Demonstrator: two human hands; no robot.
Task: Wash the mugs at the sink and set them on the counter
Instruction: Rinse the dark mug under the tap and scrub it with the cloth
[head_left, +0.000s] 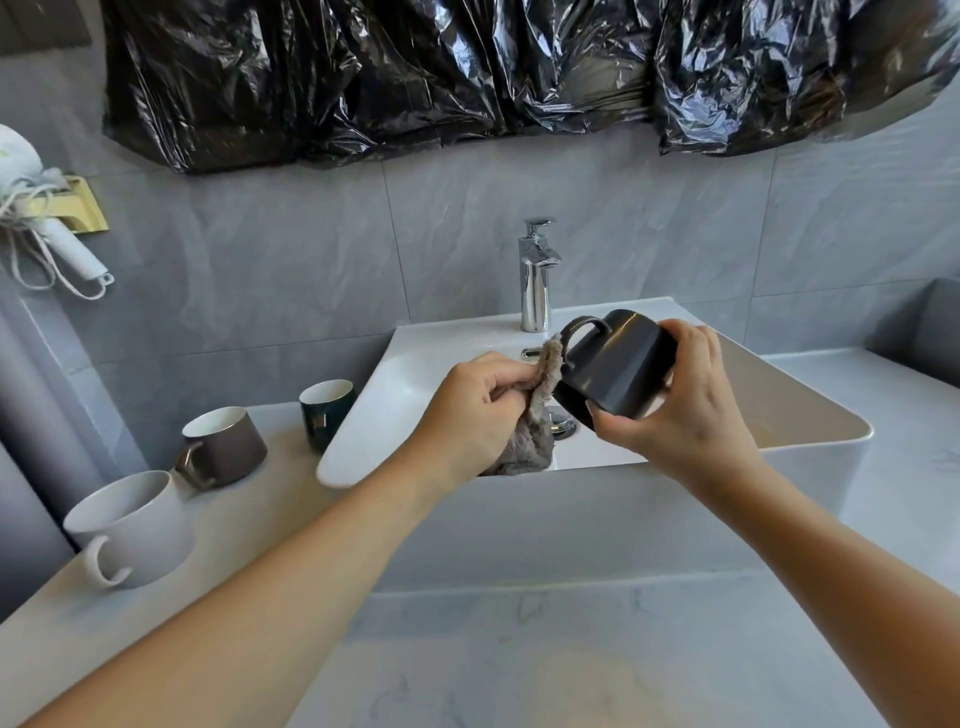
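Far left wall: white hair dryer (31, 208) in a gold holder (83, 205), cord hanging in loops below it.

Left counter (249, 525), three mugs standing upright in a row running back toward the sink. White mug (132, 527) nearest the camera, handle pointing front. Brown mug (223, 447) behind it, white inside, handle to the front left. Green mug (326, 420) farthest back, white inside, just beside the sink's left rim; can't tell if it touches.

Left hand (475, 410) over the left half of the sink (415, 374), fingers curled tight round a grey cloth (530, 415). Cloth bunches out of the fist: one end goes up to the black mug's handle and rim, the rest hangs below the hand into the basin.

Chrome tap (535, 275) at the back middle of the sink, no water seen running. Drain plug (561, 423) shows under the mug.

Black mug (615, 366) held in the air above the basin, tipped on its side, mouth facing down-left toward the cloth, base up-right, handle on top pointing toward the tap. Cloth touches it at the mouth edge by the handle.

Right hand (691, 405) grips the black mug: fingers wrapped over the base end from the right, thumb along the lower side near the rim. Mug sits left of the palm, sticking out toward the left hand. Both forearms bare.

Right counter (883, 395) grey marble. Above everything, black plastic sheeting (467, 78) covers the wall over grey tiles (291, 260).
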